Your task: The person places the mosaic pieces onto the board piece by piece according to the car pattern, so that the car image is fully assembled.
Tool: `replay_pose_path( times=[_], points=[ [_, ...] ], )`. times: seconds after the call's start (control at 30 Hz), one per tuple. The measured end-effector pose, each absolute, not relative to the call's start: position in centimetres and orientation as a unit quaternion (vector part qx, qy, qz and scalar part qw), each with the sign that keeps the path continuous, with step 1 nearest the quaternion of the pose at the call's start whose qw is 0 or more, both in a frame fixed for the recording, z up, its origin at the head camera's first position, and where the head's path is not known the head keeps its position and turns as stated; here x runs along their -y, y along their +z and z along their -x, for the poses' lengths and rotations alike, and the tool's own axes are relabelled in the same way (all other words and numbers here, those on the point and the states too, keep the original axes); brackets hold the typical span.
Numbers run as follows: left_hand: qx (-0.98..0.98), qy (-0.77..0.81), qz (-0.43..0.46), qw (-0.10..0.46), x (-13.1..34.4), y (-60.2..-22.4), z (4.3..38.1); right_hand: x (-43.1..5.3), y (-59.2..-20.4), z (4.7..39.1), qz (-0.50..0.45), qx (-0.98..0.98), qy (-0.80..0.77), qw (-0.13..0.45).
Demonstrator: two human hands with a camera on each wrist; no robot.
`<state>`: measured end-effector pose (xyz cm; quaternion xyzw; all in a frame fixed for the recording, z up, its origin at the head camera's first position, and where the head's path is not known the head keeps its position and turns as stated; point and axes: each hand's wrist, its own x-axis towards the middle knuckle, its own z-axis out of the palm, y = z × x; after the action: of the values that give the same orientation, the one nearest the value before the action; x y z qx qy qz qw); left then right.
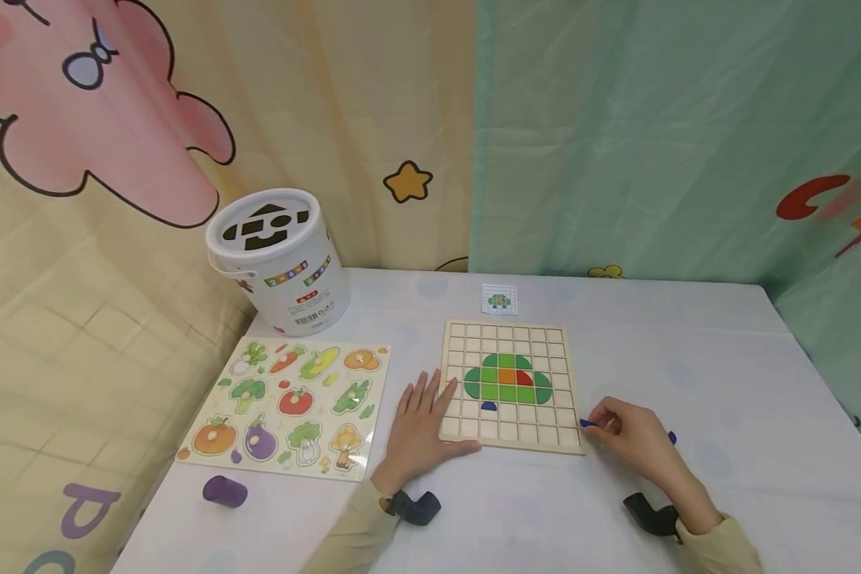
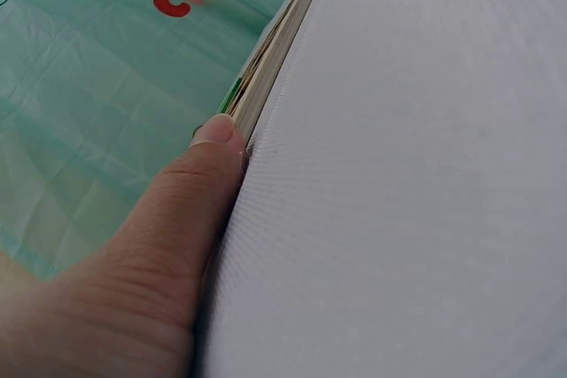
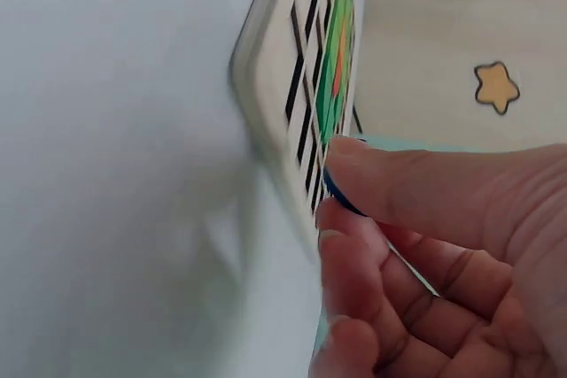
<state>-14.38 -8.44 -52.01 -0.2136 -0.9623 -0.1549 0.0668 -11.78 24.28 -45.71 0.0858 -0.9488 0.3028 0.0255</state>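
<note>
A wooden grid board (image 1: 502, 430) lies on the white table, with green, orange and red pieces (image 1: 507, 379) forming a car-like shape. One blue half-round piece (image 1: 489, 406) sits in a cell below that shape. Fingers spread, my left hand (image 1: 419, 430) rests at the board's left side, its thumb along the front edge. Just off the board's front right corner, my right hand (image 1: 627, 434) pinches another blue piece (image 3: 341, 194) between thumb and forefinger. Partly hidden behind that hand, a further blue piece (image 1: 672, 438) lies on the table.
Behind the board lies a small picture card (image 1: 499, 309) showing a similar shape. To the left are a vegetable puzzle board (image 1: 273, 414), a purple cylinder (image 1: 226, 491) and a white bucket (image 1: 287, 275) with shaped holes in its lid. Printed curtains (image 1: 581, 143) hang behind the table.
</note>
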Motion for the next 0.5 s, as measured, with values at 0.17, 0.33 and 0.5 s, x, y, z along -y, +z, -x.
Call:
replay_pose_path(
  times=[0.17,0.33,0.5],
  points=[
    [0.964,-0.153,0.209,0.054,8.4,-52.0,14.5,-21.7,-45.4,12.7,-0.11,0.936,0.334,0.009],
    [0.967,-0.142,0.206,0.052,8.3,-51.9,14.5,-19.2,-45.8,13.7,-0.135,0.927,0.349,-0.015],
    [0.967,-0.137,0.206,0.061,8.3,-51.8,14.4,-17.0,-46.2,14.7,-0.155,0.921,0.355,-0.033]
  ],
)
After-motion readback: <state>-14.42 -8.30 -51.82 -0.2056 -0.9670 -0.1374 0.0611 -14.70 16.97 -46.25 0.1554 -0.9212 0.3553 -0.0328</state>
